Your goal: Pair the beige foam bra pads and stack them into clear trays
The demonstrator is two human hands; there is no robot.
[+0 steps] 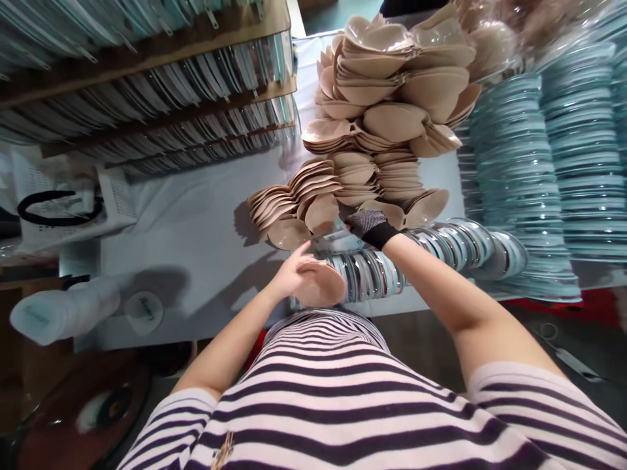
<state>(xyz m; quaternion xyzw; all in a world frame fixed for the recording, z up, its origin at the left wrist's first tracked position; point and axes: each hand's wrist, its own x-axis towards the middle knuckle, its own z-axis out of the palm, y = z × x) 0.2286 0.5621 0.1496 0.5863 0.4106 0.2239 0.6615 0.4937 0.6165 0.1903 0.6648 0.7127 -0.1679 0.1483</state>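
Note:
My bare left hand [289, 274] grips a beige bra cup [321, 285] by its edge, just above the table's front edge. Past it lie nested stacks of bra cups [289, 196], joined in pairs and shiny on the inner side. My right hand [367, 224] wears a dark patterned glove and reaches to the near edge of these stacks. Its fingers are bent together, and what they hold, if anything, is hidden. Beneath the right wrist runs a row of clear plastic shells [367, 274] standing on edge.
Taller piles of bra cups [372, 65] rise at the back. Tall stacks of clear plastic shells [514, 150] stand on the right. At upper left are racks of upright packages [171, 85]. A white basket [115, 196] and white printed cards [144, 312] are on the left.

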